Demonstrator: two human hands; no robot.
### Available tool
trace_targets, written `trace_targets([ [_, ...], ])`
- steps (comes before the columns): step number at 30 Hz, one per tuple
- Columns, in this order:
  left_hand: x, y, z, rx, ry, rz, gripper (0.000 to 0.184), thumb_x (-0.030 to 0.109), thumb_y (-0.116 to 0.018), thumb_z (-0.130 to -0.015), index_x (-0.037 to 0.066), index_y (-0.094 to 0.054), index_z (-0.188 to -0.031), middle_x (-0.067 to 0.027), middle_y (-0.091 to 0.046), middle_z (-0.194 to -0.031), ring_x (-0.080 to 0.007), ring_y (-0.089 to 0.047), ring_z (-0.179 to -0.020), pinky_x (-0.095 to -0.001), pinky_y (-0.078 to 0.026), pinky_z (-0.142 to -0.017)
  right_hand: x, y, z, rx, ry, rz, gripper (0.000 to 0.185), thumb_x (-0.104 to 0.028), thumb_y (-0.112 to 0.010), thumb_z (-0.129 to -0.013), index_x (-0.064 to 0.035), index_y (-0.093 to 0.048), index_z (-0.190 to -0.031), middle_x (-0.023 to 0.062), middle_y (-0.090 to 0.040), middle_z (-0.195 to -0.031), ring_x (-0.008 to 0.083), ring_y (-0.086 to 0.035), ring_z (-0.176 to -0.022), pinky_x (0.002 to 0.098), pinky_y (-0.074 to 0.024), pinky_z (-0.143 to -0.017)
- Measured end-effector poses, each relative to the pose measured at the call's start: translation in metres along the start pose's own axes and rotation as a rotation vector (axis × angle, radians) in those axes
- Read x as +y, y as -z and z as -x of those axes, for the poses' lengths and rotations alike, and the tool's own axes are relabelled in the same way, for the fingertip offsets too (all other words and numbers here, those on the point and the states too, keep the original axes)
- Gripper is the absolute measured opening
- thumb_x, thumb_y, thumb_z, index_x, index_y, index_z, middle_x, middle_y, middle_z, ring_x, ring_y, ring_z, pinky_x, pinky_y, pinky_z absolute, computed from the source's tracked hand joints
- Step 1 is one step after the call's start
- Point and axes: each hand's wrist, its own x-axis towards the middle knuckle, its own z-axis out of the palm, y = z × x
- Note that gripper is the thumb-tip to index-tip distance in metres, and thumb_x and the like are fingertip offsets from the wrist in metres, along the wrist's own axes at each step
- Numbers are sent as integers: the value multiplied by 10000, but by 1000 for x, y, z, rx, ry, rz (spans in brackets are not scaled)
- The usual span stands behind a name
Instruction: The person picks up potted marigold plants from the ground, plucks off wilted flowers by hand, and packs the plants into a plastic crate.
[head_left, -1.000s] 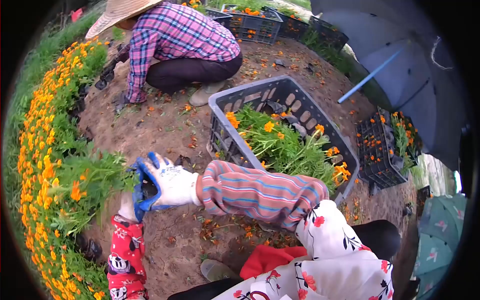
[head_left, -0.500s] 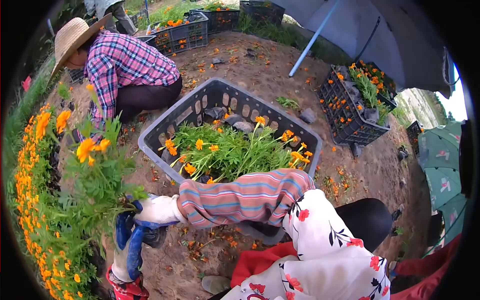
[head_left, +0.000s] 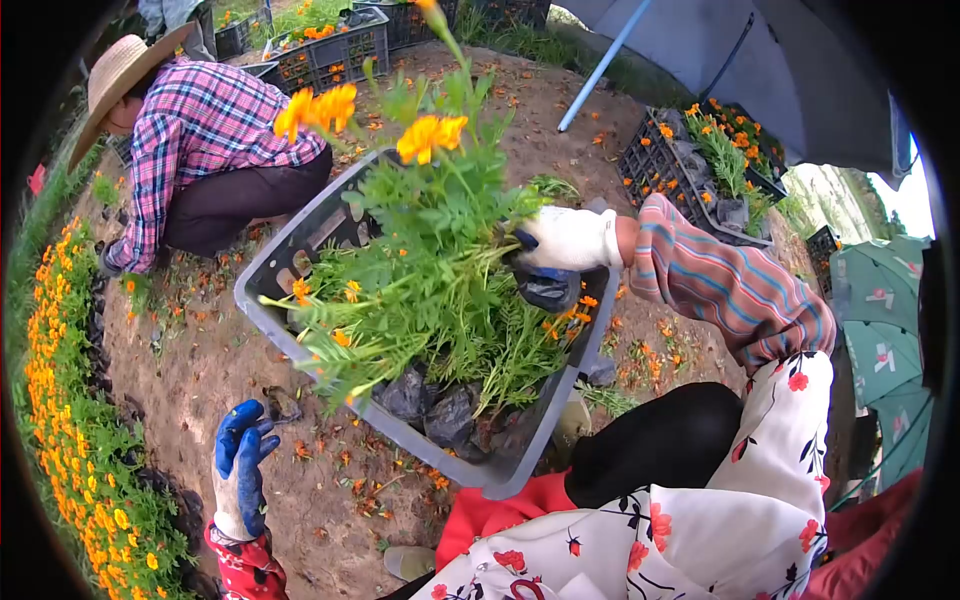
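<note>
My right hand [head_left: 565, 240], in a white glove with blue-coated fingers, grips a marigold plant [head_left: 430, 200] by its lower stems. The plant has orange blooms and leans left over the black plastic crate [head_left: 262, 310]; a dark bag of soil hangs at its root end. More marigold plants [head_left: 480, 350] with black root bags [head_left: 450, 415] lie in the crate. Over bare soil, left of the crate, my left hand [head_left: 240, 470] is gloved and holds nothing, its fingers curved and apart. The right hand's fingertips are partly hidden by leaves.
A person in a plaid shirt [head_left: 225, 115] and straw hat crouches at the upper left. A row of marigolds [head_left: 70, 400] runs along the left. Other crates [head_left: 335, 55] stand behind, and a loaded crate [head_left: 650, 170] is at the right, near an umbrella pole [head_left: 605, 65].
My right hand has carried the marigold plant from the flower row on the left to over the crate. My left hand has come away from the plant and is now apart from it.
</note>
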Motion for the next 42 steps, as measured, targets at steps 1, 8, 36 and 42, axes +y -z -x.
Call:
trace_targets([
  [1, 0, -4, 2, -5, 23, -30, 389, 255, -494, -932, 59, -445, -1265, -69, -514, -1191, -186, -527, -1053, -342, -444, -880, 17, -31, 1, 179, 61, 183, 304, -218, -553, -798, -69, -558, -1063, 194, -600, -982, 362, -597, -833, 413, -487, -711],
  [8, -50, -7, 20, 3, 273, -34, 364, 154, -568, -895, 38, -489, -1231, -76, -544, -1165, -181, -546, -1020, -316, -468, -849, 85, -205, -61, 548, 133, -193, 122, -265, -428, -832, -187, -506, -884, 95, -453, -1150, 310, -413, -1063, 439, -338, -860],
  [36, -269, 238, 108, 1116, 709, -506, 806, 584, -627, -716, 62, -432, -1297, -215, -424, -1333, -349, -348, -1272, -419, -300, -1040, -17, -79, -68, -487, -220, 423, 505, -292, -685, -685, -87, -580, -1134, 163, -561, -1170, 338, -500, -1107, 398, -402, -932],
  [42, -344, 380, 103, 1401, 187, -23, 749, 477, -701, -734, 69, -453, -1311, -139, -467, -1321, -252, -430, -1206, -322, -388, -942, -128, -59, -55, 342, 558, 236, 467, -33, -652, -748, -13, -488, -1185, 189, -554, -1092, 361, -532, -1003, 415, -417, -885],
])
